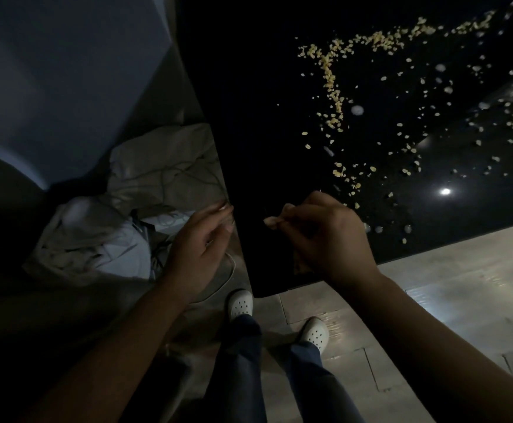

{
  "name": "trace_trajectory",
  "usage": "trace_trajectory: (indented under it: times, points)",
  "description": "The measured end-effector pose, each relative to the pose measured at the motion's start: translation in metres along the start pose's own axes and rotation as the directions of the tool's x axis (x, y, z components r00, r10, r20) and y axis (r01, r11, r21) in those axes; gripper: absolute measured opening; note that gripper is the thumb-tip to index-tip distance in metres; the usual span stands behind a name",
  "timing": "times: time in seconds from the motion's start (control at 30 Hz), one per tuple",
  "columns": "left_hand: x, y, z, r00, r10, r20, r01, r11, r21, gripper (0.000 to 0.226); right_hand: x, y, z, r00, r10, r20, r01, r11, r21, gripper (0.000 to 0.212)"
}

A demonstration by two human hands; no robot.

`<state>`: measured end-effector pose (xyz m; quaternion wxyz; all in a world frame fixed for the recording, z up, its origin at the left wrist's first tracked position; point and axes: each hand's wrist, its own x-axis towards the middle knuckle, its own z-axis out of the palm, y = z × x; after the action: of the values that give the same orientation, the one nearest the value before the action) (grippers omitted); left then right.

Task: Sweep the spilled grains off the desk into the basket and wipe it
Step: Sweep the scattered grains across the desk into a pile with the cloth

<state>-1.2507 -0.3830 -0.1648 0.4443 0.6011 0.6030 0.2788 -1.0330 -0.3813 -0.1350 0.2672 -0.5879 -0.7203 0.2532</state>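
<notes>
In the head view, the grains (334, 96) lay spread over the dark desk (264, 117). They looked light and loose, better pushed than picked up. The left hand (200, 239) hung loose at the desk's edge. The right hand (322, 236) was curled, but I couldn't tell if it held anything.

Very dim overall. Glossy black desk (279, 117) mirrors one lamp as a small white glare spot at right (fainter round reflections nearby). Floor (463, 285) catches pale light at right; left side sinks into shadow. Wide-angle bend at edges; grains (331, 83) at top right look smeared, soft.
</notes>
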Motion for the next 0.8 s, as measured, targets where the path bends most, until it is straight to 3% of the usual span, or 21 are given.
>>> trace_trajectory:
  times: [0.1, 0.2, 0.3, 0.4, 0.5, 0.63, 0.8]
  points:
    - [0.005, 0.001, 0.002, 0.999, -0.031, -0.035, 0.031, 0.999, 0.008, 0.046, -0.002, -0.001, 0.008, 0.999, 0.040, -0.037, -0.041, 0.999, -0.017, 0.018]
    - [0.013, 0.003, 0.004, 0.999, -0.014, -0.049, 0.018, 0.997, 0.076, 0.045, -0.013, -0.004, 0.024, 0.998, 0.048, -0.027, -0.049, 0.999, -0.022, 0.030]
    - [0.020, 0.002, 0.003, 0.999, -0.003, -0.046, 0.006, 0.997, 0.073, 0.044, -0.008, 0.000, 0.040, 0.994, 0.008, -0.110, -0.023, 0.991, -0.129, 0.033]
    - [0.021, 0.001, 0.001, 1.000, 0.007, -0.020, -0.006, 0.998, 0.058, 0.049, 0.026, 0.014, 0.037, 0.969, 0.102, -0.227, -0.153, 0.964, -0.219, 0.026]
    - [0.024, 0.003, -0.002, 1.000, 0.019, -0.010, -0.018, 0.997, 0.079, 0.052, 0.047, 0.026, 0.017, 0.936, 0.186, -0.299, -0.237, 0.960, -0.146, 0.026]
    - [0.031, 0.006, -0.003, 0.993, 0.114, -0.009, -0.111, 0.980, 0.166, 0.054, 0.004, 0.006, 0.014, 0.975, 0.046, -0.216, -0.077, 0.988, -0.135, 0.036]
    - [0.038, 0.002, -0.002, 0.977, 0.208, 0.043, -0.212, 0.941, 0.263, 0.056, -0.040, -0.002, 0.039, 0.991, 0.017, -0.131, -0.045, 0.977, -0.209, 0.039]
